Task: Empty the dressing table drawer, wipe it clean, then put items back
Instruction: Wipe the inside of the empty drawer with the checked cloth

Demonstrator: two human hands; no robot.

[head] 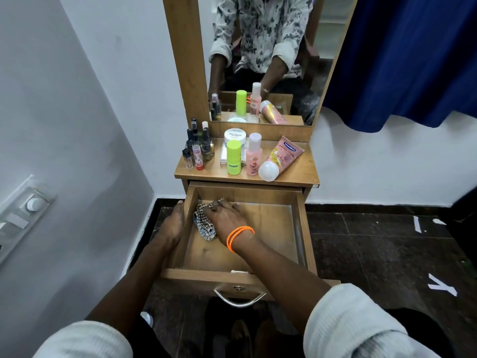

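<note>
We see the drawer (300, 228) pulled fully out from under the dressing table top (299, 169), its wooden floor bare except for a patterned cloth (204, 224) at the left side, near the far left corner. The right hand (224, 215) lies palm down on the cloth, fingers spread flat and pointing toward the far left corner; it presses the cloth to the drawer floor rather than pinching it. Two orange bands (238, 237) circle the right wrist. The left hand (173, 223) grips the drawer's left wall from outside, fingers curled over the top edge near the far end.

A small white object (238, 271) lies against the inside of the drawer's near wall; we cannot tell what it is. A metal handle (238, 299) hangs from the drawer front.

The emptied items stand on the table top. At the left edge: a cluster of small dark bottles (198, 143). Near the middle: a white jar (234, 136) toward the back edge, a lime green bottle (233, 157) in front of it, and a pink bottle (254, 155) just to the right. A pink tube (282, 157) lies on its side toward the right, its white cap at the near edge. The mirror (263, 58) rises from the back edge.
</note>
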